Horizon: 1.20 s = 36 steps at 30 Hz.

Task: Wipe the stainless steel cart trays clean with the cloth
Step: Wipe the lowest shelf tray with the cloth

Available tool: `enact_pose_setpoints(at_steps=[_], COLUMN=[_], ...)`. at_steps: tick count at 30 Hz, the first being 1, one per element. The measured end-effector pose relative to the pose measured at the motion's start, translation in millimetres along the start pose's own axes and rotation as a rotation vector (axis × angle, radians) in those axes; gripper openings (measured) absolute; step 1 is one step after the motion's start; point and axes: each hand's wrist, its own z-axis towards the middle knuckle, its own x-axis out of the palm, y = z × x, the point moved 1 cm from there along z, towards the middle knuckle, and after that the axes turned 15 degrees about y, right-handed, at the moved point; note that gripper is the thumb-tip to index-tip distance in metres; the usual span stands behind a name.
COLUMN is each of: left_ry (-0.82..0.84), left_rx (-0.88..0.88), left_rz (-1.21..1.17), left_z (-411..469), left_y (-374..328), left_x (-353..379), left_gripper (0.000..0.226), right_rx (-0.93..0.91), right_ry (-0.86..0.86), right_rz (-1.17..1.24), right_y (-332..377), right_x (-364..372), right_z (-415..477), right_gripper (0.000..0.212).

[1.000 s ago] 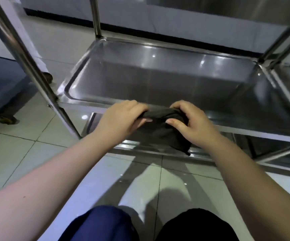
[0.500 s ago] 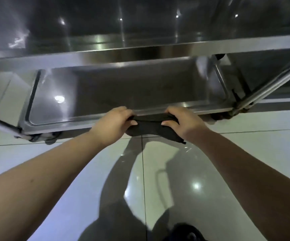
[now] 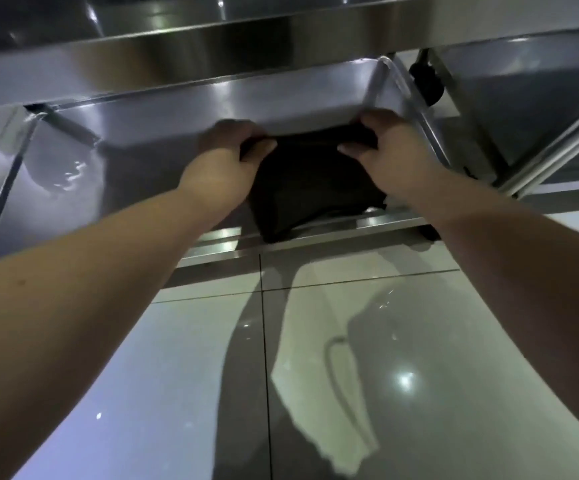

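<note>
Cloth (image 3: 310, 181), dark, stretched over lower steel tray (image 3: 73, 174); left hand (image 3: 227, 150) and right hand (image 3: 385, 147) each grip top corner. Upper tray (image 3: 177, 50) overhead; glossy tiled floor (image 3: 177, 341) below.

Two hands: left hand (image 3: 224, 150), right hand (image 3: 387, 147). One cloth (image 3: 312, 185) between them. Two trays: lower tray (image 3: 298, 98) under the hands, upper tray (image 3: 177, 46) above.

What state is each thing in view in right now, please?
cloth: dark, opened out between both hands over the lower tray.
left hand: pinches the cloth's left edge.
right hand: pinches the cloth's right edge.
lower tray: shiny, cloth hanging past its front rim.
</note>
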Motion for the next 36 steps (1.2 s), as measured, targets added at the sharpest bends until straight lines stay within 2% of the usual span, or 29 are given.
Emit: enact_pose_setpoints(at_steps=[3,5,7,9,11,12,14,16,17,18,20,22,24,29,33,36], left_ry=[-0.169,-0.194,-0.105,0.073,0.245,0.282,0.235,0.074,0.031,0.038,0.142,0.279,0.32,0.309,0.298,0.298], left_rx=[0.049,0.046,0.007,0.0,0.064,0.106,0.089,-0.045,-0.13,-0.21,-0.318,-0.355,-0.359,-0.359,-0.349,-0.356], left_rz=[0.076,0.077,0.056,0.057,0.147,0.185,0.166,0.115,0.135,0.184,0.3,0.39,0.409,0.381,0.4,0.405], left_z=[32,39,32,12,-14,-25,-30,-14,-1,12,30,30,25,27,25,27], left_y=[-17,-20,-13,0,11,16,33,54,68,82,108,126,139,143,142,139], left_x=[-10,2,30,64,92,101,106,97,92,87,84,89,93,92,96,97], left_gripper=[0.028,0.027,0.025,0.026,0.025,0.025,0.032,0.037,0.038,0.04,0.047,0.054,0.055,0.055,0.056,0.056], right_rx=[0.023,0.036,0.03,0.056,0.11,0.098,0.04,-0.008,-0.011,0.01,0.141,0.291,0.336,0.338,0.518,0.64], right_ry=[-0.123,-0.165,-0.126,-0.004,0.12,0.119,-0.025,-0.196,-0.211,-0.173,0.053,0.3,0.393,0.303,0.259,0.223], right_rz=[-0.073,-0.078,-0.145,-0.239,-0.302,-0.317,-0.288,-0.269,-0.245,-0.207,-0.181,-0.287,-0.413,-0.542,-0.547,-0.496], right_y=[-3,-11,-26,-47,-65,-71,-76,-71,-66,-58,-40,-30,-30,-72,-131,-127], right_x=[-27,-30,-16,13,44,56,73,72,72,73,84,107,134,120,69,72], right_z=[38,47,34,7,-27,-42,-57,-51,-39,-24,11,36,47,44,47,61], right_gripper=[0.03,0.027,0.025,0.029,0.031,0.03,0.025,0.026,0.03,0.036,0.053,0.065,0.07,0.076,0.084,0.082])
